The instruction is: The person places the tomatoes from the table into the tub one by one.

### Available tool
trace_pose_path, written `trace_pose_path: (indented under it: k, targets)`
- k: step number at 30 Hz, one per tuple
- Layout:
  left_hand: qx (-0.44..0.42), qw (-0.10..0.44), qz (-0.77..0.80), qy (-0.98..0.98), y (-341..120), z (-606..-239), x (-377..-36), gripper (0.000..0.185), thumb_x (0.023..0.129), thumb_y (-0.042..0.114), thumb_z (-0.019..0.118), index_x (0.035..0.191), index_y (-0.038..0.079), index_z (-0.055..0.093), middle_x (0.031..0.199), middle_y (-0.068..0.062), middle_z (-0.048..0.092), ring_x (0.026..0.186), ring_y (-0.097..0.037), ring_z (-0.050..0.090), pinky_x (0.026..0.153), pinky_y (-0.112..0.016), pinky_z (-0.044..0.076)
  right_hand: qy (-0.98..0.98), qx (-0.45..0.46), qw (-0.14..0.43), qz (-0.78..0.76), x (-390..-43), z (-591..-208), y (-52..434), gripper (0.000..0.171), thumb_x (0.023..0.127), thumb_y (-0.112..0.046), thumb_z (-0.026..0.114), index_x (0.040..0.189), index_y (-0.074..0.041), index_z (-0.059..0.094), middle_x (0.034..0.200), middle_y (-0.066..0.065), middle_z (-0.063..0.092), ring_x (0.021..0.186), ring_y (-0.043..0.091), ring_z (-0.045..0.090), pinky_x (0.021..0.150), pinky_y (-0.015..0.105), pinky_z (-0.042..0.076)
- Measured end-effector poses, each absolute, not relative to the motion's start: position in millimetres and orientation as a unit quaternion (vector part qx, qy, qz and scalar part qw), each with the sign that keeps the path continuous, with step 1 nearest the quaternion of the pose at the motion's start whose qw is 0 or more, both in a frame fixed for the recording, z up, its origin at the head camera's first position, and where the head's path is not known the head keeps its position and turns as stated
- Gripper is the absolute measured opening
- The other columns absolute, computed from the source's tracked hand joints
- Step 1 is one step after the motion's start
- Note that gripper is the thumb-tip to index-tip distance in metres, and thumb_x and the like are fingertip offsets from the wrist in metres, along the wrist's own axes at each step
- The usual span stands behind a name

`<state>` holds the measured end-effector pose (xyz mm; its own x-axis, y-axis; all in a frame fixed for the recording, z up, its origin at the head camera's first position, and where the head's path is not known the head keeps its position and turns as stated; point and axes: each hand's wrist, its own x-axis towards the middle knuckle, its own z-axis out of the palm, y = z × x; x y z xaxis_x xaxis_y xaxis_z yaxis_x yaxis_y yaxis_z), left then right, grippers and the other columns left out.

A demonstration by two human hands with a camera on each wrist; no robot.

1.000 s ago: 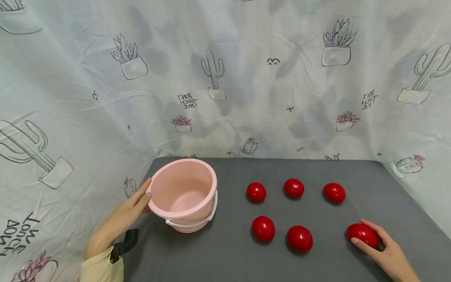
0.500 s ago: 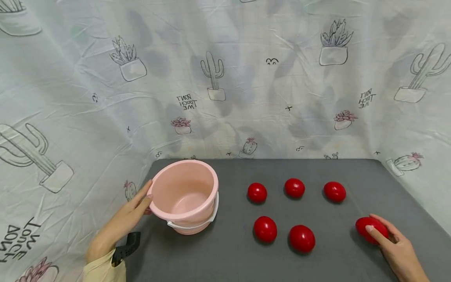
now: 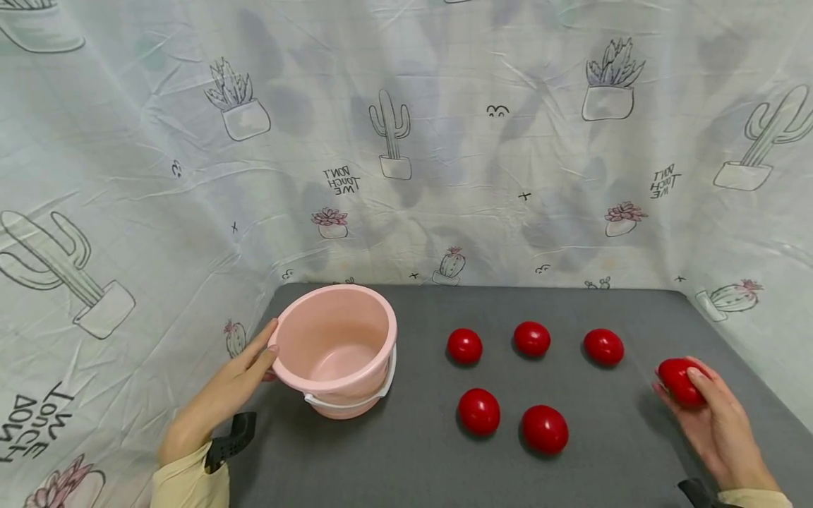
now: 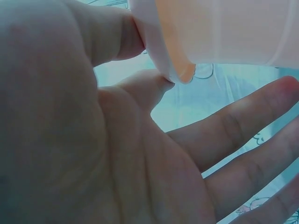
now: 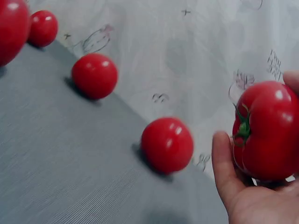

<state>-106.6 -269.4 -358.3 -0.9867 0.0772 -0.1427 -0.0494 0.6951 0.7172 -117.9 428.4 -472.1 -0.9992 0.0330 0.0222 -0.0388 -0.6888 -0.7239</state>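
Grips one red tomato (image 3: 679, 382) at four o'clock in the head view; pinches a pink bucket (image 3: 336, 321) at seven.
Curls the right hand (image 3: 724, 427) round the tomato; nips the bucket's nine o'clock rim between thumb and forefinger of the left hand (image 3: 238, 377), with other fingers straight. Has five more tomatoes (image 3: 544, 429) toward the bucket's three o'clock.

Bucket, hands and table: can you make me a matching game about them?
Things:
1. bucket
2. left hand
3. right hand
4. table

Clues:
A. gripping a tomato
B. gray
C. touching the bucket's rim
D. pink

Right pairs: 1-D, 2-C, 3-A, 4-B
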Motion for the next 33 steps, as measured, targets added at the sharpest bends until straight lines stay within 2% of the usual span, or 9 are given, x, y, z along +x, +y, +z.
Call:
trace_pose_path:
  k: [7, 16, 26, 33]
  targets:
    - [0.002, 0.091, 0.392, 0.915, -272, -358, -103, 0.065, 0.107, 0.055, 0.035, 0.163, 0.039, 0.005, 0.167, -0.017, 0.026, 0.123, -0.034, 0.064, 0.102, -0.064, 0.047, -0.41, 0.106, 0.005, 0.906, -146, -438, 413, 0.036, 0.109, -0.003, 0.033, 0.139, -0.012, 0.051, 0.133, 0.002, 0.052, 0.112, 0.027, 0.07, 0.092, 0.041, 0.061]
    - [-0.006, 0.092, 0.405, 0.91, -275, -360, -99, 0.064, 0.107, 0.054, 0.036, 0.162, 0.04, 0.006, 0.161, -0.018, 0.037, 0.122, -0.03, 0.063, 0.104, -0.06, 0.047, -0.453, 0.164, -0.011, 0.876, -171, -400, 391, 0.038, 0.109, -0.006, 0.031, 0.144, -0.013, 0.042, 0.138, 0.001, 0.047, 0.116, 0.025, 0.067, 0.096, 0.035, 0.059]
    - [-0.005, 0.098, 0.406, 0.908, -272, -356, -100, 0.064, 0.106, 0.058, 0.036, 0.161, 0.045, 0.006, 0.167, -0.015, 0.028, 0.125, -0.032, 0.063, 0.105, -0.063, 0.045, -0.469, 0.184, 0.004, 0.864, -198, -347, 363, 0.043, 0.107, -0.005, 0.036, 0.15, -0.015, 0.035, 0.145, 0.001, 0.042, 0.121, 0.023, 0.06, 0.095, 0.035, 0.059]
    - [0.001, 0.092, 0.402, 0.911, -270, -355, -105, 0.066, 0.107, 0.056, 0.035, 0.163, 0.038, 0.006, 0.168, -0.014, 0.023, 0.124, -0.033, 0.064, 0.107, -0.063, 0.045, -0.502, 0.213, 0.013, 0.838, -216, -306, 334, 0.037, 0.107, -0.006, 0.039, 0.144, -0.009, 0.041, 0.141, 0.006, 0.045, 0.12, 0.026, 0.061, 0.095, 0.035, 0.059]
